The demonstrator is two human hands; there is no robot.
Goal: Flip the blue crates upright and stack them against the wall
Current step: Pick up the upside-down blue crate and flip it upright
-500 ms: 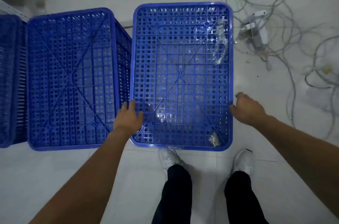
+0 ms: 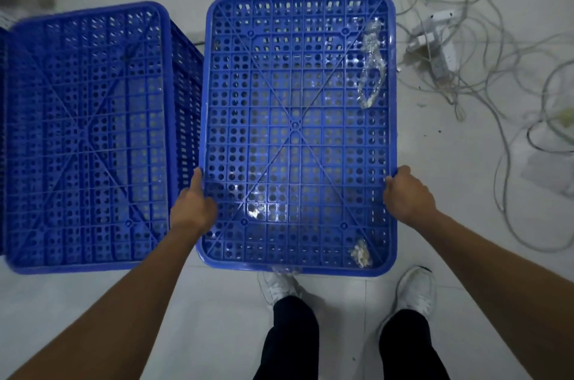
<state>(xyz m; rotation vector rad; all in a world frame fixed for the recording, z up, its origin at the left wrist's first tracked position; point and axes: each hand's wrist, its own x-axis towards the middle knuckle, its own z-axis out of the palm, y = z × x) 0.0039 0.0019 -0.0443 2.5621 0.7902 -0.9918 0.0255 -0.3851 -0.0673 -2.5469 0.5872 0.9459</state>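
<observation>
While both crates face bottom-up, the right crate (image 2: 298,131) sits just beside the left crate (image 2: 87,137). Left hand (image 2: 192,211) grips the right crate's left edge, thumb on top; right hand (image 2: 407,196) curls round its right edge. Crumpled plastic wrap (image 2: 371,68) lies near its far right corner.

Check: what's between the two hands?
Head view: the blue crate, its perforated base spanning from the left hand at one long edge to the right hand at the other.

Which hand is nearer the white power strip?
Right. The right hand grips the crate on the edge facing the power strip; the left hand grips the opposite edge.
</observation>
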